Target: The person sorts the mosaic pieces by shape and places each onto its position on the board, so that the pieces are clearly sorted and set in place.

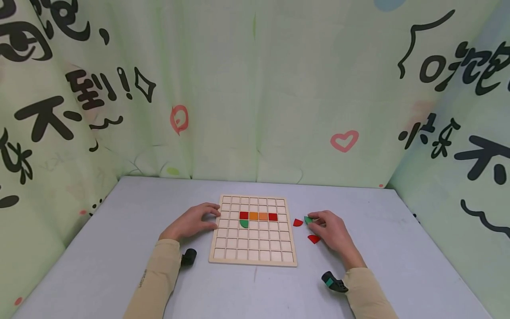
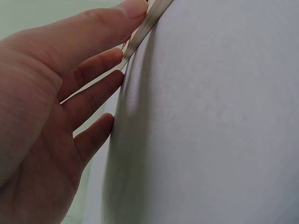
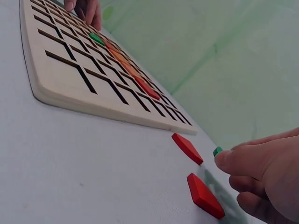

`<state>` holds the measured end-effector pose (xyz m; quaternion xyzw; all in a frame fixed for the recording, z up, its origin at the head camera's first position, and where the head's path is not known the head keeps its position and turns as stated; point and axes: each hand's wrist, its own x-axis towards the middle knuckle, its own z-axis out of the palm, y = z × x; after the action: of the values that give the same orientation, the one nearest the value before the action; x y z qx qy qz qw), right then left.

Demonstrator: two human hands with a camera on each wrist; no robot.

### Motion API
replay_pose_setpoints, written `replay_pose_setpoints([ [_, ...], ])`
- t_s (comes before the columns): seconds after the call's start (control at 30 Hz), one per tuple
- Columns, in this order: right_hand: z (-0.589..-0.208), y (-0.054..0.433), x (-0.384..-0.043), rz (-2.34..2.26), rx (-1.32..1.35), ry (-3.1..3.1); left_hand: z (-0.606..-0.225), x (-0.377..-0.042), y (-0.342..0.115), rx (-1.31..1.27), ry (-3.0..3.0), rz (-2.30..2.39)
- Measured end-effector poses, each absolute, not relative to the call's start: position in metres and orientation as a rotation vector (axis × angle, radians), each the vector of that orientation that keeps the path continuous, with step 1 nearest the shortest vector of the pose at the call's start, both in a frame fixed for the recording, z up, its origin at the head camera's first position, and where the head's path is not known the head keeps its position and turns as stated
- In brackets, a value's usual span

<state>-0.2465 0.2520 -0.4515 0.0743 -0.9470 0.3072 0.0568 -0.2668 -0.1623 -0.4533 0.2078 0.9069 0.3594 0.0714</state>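
A wooden grid board [image 1: 255,244] lies on the table between the hands. My left hand [image 1: 196,220] rests at its left edge, thumb and fingertips touching the rim, fingers fairly straight. In one row sit a red square tile [image 1: 244,215], two orange tiles [image 1: 258,216] and another red tile [image 1: 272,217]. Below the left red one lies a green quarter-circle tile [image 1: 244,223]. Right of the board, my right hand [image 1: 330,230] pinches a second green tile [image 3: 217,151] between thumb and finger. Two red quarter-circle pieces [image 1: 298,223] [image 3: 205,197] lie on the table beside that hand.
The pale table [image 1: 159,199] is enclosed by a light green curtain [image 1: 255,88] printed with dark characters. Black wrist-worn devices [image 1: 189,257] [image 1: 334,282] stick out from both tan sleeves [image 1: 157,272] above the table.
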Motion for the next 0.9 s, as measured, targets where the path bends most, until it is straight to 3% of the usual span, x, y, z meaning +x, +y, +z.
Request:
replay_pose_setpoints([
  [0.9, -0.441, 0.176, -0.251, 1.057, 0.481, -2.805, -0.455, -0.270, -0.162, 0.627, 2.730, 1.055],
])
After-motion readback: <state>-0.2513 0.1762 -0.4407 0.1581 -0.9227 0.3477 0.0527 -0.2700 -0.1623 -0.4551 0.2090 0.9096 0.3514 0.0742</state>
